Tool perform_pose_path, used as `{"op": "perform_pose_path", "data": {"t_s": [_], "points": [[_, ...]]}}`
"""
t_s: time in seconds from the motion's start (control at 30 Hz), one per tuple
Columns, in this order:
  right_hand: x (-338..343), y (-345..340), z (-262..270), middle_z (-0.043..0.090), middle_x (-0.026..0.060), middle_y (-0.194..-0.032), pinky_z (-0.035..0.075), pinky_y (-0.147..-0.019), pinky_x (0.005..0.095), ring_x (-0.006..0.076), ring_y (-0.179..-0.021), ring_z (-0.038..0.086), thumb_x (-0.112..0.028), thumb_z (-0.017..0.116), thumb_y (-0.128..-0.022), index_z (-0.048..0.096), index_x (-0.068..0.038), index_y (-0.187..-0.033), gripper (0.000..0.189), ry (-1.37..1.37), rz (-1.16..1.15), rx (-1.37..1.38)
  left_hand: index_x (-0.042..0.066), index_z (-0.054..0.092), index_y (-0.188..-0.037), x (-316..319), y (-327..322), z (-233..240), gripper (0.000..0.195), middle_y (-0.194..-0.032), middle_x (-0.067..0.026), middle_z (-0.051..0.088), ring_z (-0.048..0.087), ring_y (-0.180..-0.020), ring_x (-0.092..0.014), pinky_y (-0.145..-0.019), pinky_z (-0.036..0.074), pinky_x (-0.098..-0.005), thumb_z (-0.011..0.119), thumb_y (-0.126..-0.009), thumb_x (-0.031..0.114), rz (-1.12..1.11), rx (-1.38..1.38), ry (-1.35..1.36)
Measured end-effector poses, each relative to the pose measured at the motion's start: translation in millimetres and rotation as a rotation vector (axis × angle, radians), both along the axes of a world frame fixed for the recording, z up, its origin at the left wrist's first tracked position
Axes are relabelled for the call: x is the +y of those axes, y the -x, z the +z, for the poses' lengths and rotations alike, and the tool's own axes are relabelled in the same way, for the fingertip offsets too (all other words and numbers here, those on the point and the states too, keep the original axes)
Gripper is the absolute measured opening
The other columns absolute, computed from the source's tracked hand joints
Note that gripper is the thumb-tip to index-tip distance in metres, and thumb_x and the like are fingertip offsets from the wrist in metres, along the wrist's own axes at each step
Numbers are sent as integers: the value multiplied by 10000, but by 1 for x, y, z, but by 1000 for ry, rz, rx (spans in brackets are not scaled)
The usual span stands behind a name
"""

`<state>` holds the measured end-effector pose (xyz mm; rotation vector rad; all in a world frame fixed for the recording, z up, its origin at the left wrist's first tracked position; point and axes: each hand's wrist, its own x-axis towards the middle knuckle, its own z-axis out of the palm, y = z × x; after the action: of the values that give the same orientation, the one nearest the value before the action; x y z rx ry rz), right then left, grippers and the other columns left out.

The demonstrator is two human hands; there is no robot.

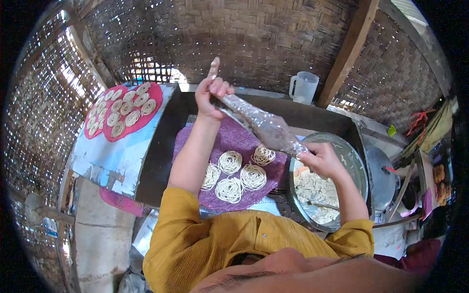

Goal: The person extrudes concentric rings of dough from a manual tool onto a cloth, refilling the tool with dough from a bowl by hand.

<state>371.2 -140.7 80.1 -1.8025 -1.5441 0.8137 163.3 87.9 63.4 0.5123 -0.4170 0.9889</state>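
Note:
A clear plastic piping bag (269, 126), slack and smeared with dough, is stretched between my two hands. My left hand (212, 93) grips its upper left end, with the narrow tip sticking up above the fingers. My right hand (320, 157) pinches the lower right end above a large metal basin (361, 154). Pale, lumpy dough (315, 186) and a utensil's handle lie in that basin. Below the bag, several round nests of thin dough strands (229, 190) rest on a purple cloth (227, 137).
At the left, more dough nests lie on round red cloths (146, 122) upon a blue-and-white board (106, 157). A plastic jug (305, 88) stands at the back ledge by a wooden post (350, 51). A lidded metal pot (381, 175) is right of the basin.

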Motion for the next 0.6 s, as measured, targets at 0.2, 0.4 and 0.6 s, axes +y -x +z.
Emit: {"op": "perform_pose_path", "data": {"t_s": [0.2,0.4,0.6], "points": [[-18,-6,-14,516,25,-549,391,-428,238,70,-459,472,-278,618,-743,595,-28,-1014,369,85,6,149,103,399,-1224,-15,1,-19,428,-516,35,381,415,-498,-114,-648,413,-318,435,-812,213,-79,3,13],[-29,-20,-26,550,46,-609,413,-500,254,88,-535,494,-281,620,-732,604,8,-944,359,45,6,90,107,440,-1188,-17,-26,-28,462,-552,12,410,423,-554,-115,-644,394,-306,436,-800,359,-189,-11,58],[-29,-23,-33,589,84,-687,429,-598,273,116,-648,529,-308,626,-714,600,24,-903,383,65,-39,115,-30,471,-1094,-18,-72,-76,628,-1041,-147,547,529,-937,-271,-833,422,-373,330,-835,524,-679,644,-140]]}}
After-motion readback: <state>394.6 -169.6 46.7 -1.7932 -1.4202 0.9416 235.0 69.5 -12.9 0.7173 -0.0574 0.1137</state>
